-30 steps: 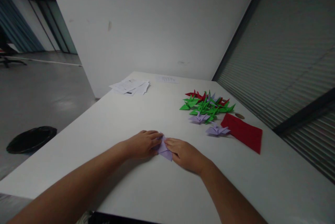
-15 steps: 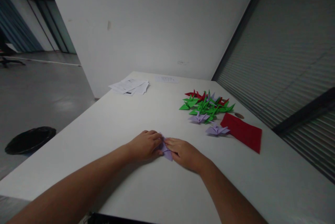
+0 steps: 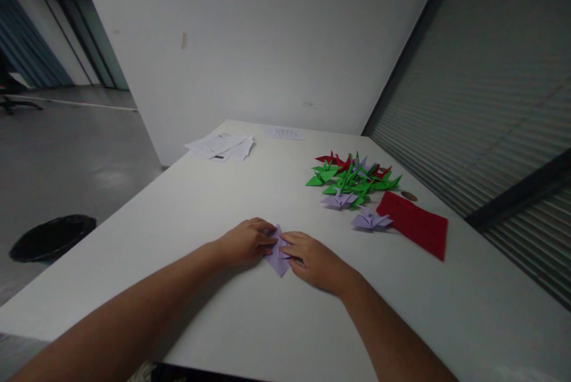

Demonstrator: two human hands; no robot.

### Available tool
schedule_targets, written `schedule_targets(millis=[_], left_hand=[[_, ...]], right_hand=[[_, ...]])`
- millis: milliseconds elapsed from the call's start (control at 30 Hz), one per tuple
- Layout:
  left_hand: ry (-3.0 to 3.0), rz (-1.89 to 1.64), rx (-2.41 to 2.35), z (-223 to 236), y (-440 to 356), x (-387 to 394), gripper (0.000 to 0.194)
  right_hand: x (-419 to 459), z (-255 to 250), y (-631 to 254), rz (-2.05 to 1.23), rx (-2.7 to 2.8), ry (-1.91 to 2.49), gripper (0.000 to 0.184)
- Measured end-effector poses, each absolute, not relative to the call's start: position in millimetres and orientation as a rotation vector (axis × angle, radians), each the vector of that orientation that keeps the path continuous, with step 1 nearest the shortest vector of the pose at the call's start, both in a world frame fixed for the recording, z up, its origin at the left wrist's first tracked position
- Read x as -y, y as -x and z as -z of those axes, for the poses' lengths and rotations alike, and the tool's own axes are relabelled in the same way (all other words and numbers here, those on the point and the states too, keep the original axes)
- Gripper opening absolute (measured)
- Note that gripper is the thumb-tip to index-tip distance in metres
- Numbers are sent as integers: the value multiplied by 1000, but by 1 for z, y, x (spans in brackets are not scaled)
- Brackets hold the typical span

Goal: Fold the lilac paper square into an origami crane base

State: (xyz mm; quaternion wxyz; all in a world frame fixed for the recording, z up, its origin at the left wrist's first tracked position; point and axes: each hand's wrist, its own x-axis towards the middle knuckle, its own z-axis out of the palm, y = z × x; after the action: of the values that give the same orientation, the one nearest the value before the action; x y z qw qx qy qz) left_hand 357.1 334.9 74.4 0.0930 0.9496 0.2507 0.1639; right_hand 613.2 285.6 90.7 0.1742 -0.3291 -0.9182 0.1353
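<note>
A small piece of folded purple origami paper [image 3: 279, 263] lies on the white table between my hands, one point toward me. My left hand [image 3: 247, 241] holds its left side, fingers bent over the edge. From the right, my right hand [image 3: 314, 260] pinches the paper's right edge between thumb and fingers. Part of the paper is hidden beneath the fingertips. Beyond my right hand sits a purple paper crane [image 3: 371, 221], and another purple crane [image 3: 339, 199] rests at the front of a pile of green paper cranes [image 3: 352, 181].
Red paper cranes [image 3: 335, 160] lie at the pile's back. Red paper sheets [image 3: 414, 222] and a small brown round object [image 3: 408, 196] are at right, near the window blinds. Printed papers [image 3: 220, 145] lie far left. A black-lined bin [image 3: 52, 238] stands on the floor.
The purple paper has turned slightly and shows more of its surface, its near point now further left. My left fingers have shifted a little left along it; my right fingers now pinch its edge.
</note>
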Motion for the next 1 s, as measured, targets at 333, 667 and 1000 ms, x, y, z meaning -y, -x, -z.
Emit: schedule_targets(millis=[333, 667, 1000], left_hand=[[-2792, -461, -705, -78, -356, -335, 30], [-2809, -489, -609, -75, -355, -340, 31], [-2780, -519, -563, -77, -353, -339, 29]], right_hand=[[-282, -87, -614, -453, 2563, 1022, 41], [-285, -80, -615, -474, 2612, 1085, 64], [-282, -88, -613, -520, 2655, 1122, 65]])
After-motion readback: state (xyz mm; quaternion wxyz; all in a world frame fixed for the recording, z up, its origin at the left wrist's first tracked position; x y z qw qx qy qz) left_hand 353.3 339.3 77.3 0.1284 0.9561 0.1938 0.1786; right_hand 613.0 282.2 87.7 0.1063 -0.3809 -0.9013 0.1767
